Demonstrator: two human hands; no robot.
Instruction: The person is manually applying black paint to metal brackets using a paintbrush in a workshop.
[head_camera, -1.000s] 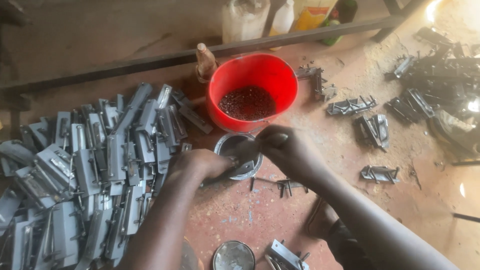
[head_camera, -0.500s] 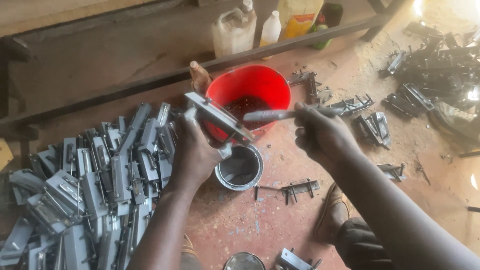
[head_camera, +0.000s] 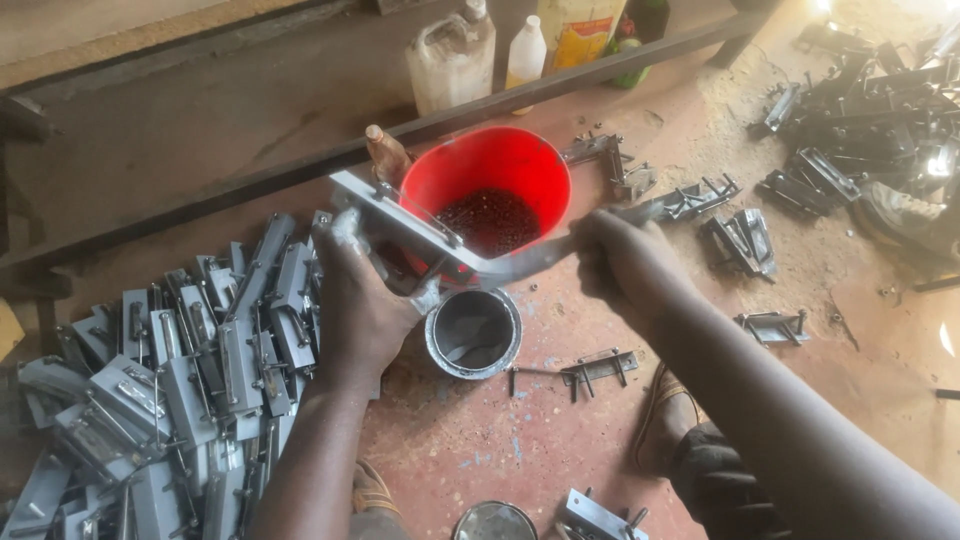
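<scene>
**Grey latch held over the paint tin, brush laid on it**

The reddish floor (head_camera: 800, 330) carries everything. Across the top runs a long dark steel bar (head_camera: 250, 190), with plastic jugs and bottles (head_camera: 452, 60) behind it. At the left lies a big heap of grey-painted metal latches (head_camera: 170, 380); at the upper right, a darker pile of unpainted ones (head_camera: 870, 110), with a few strays scattered between.

A red bucket (head_camera: 487, 170), holding dark small parts, stands at the centre. Just in front of it sits a small round tin of grey paint (head_camera: 473, 332), open.

The left hand (head_camera: 358, 300) is clenched around a grey metal latch (head_camera: 400, 225), gripping it from below and holding it tilted in the air above the tin and in front of the bucket. The right hand (head_camera: 625, 265) grasps a paint brush (head_camera: 530, 262) by its handle; the grey-coated bristle end lies against the lower end of the latch. One loose latch (head_camera: 590, 368) lies on the floor just right of the tin.
</scene>
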